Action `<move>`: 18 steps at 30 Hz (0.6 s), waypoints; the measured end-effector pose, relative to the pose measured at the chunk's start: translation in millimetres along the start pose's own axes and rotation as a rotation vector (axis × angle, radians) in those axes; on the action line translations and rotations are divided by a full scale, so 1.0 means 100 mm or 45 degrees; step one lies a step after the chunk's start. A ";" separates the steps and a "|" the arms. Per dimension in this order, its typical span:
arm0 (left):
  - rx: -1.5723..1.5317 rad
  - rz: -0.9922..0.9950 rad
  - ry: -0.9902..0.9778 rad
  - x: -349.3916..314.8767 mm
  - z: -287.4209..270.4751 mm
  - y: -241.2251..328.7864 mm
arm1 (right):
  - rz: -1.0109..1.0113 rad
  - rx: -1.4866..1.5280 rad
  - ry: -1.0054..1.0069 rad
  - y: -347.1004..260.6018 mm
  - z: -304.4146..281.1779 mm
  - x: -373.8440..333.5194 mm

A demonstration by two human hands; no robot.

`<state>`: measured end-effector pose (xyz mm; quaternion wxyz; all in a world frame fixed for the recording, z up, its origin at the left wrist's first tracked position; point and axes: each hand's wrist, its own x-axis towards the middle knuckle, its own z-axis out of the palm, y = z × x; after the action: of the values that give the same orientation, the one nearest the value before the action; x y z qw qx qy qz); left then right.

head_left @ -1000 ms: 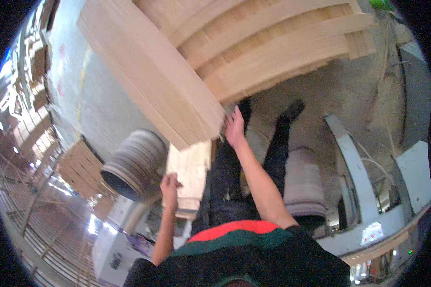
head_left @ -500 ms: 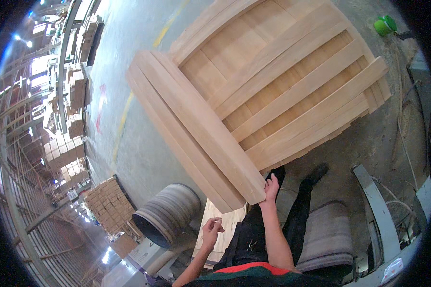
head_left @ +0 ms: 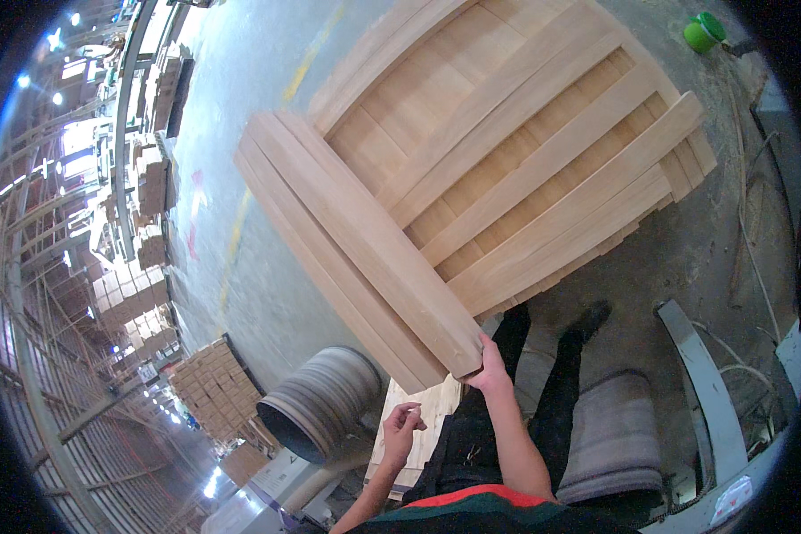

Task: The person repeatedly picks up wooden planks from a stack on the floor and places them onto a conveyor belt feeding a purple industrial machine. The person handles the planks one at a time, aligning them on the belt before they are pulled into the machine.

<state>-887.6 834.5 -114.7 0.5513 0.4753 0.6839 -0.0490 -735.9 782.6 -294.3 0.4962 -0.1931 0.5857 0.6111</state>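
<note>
My right hand (head_left: 489, 368) is closed round the near end of a long, pale wooden board (head_left: 374, 240), thumb on the upper side and fingers underneath. This board lies alongside another long board (head_left: 316, 252), a dark gap running between them. Both rest slantwise over the left end of a big stack of wooden boards (head_left: 543, 214). Over a light wooden panel (head_left: 432, 405), my left hand (head_left: 402, 430) hangs in the air near my lap, holding nothing. Its fingers are loosely bent and apart, clear of the boards.
Left of my left hand lies a grey striped roll (head_left: 320, 400); a second grey roll (head_left: 612, 436) stands right of my legs. A curved metal frame (head_left: 703, 392) and cables are at the right. A green bucket (head_left: 704, 33) sits at the far right, and stacked lumber (head_left: 212, 384) at the left.
My right hand has shifted from the board's end corner to a grip round it, slightly lower and left. My left hand stays near its place. The view has turned slightly.
</note>
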 end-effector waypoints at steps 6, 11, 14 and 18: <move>0.037 -0.021 -0.036 -0.07 0.16 0.13 | 0.124 0.060 -0.196 0.03 -0.02 0.13; 0.021 0.003 -0.033 -0.03 0.18 0.18 | 0.044 -0.086 -0.057 0.17 -0.06 0.24; 0.050 0.103 -0.049 0.08 0.23 0.31 | -0.004 -0.077 -0.067 0.17 0.00 0.11; 0.133 0.321 0.030 0.30 0.27 0.64 | -0.147 -0.046 -0.222 0.11 -0.44 0.26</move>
<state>-822.1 871.0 -119.6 0.5196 0.5861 0.6216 -0.0093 -771.2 753.9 -320.2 0.5760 -0.1813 0.5172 0.6064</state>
